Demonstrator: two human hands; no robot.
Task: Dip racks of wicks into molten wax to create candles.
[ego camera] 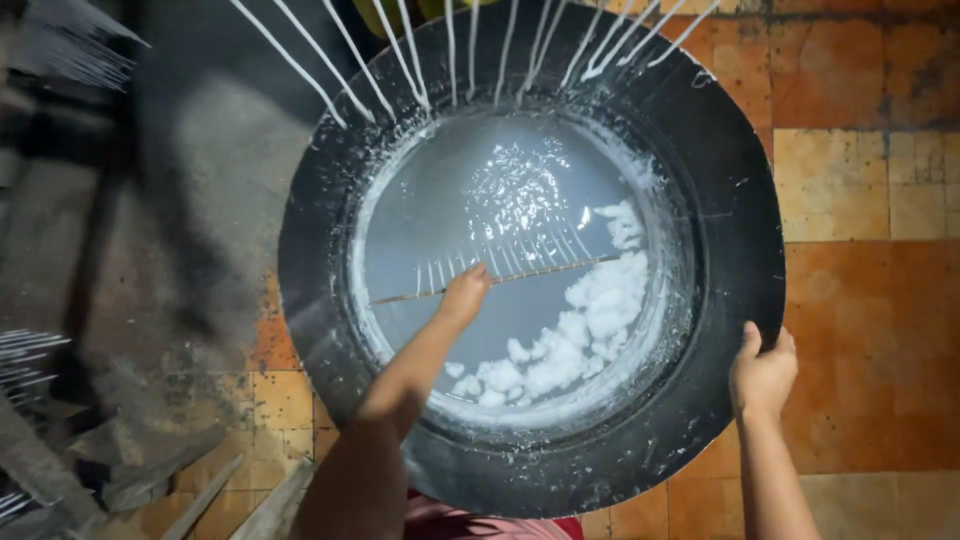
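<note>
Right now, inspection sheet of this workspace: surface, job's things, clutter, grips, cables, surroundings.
Surface: orange tiled floor, stained and worn.
Job's things: wide black basin holding milky white liquid with floating white lumps; thin stick carrying a row of hanging strands dipped in the liquid.
Clutter: white coated strands hanging over the basin's far rim; wooden scraps at lower left.
Grips: left hand closed on the stick; right hand clasping the basin's rim.
Cables: nothing seen.
Surroundings: dark blurred area at left, more pale strands at the edge.

Dim warm light, glare centre, blurred left edge
</note>
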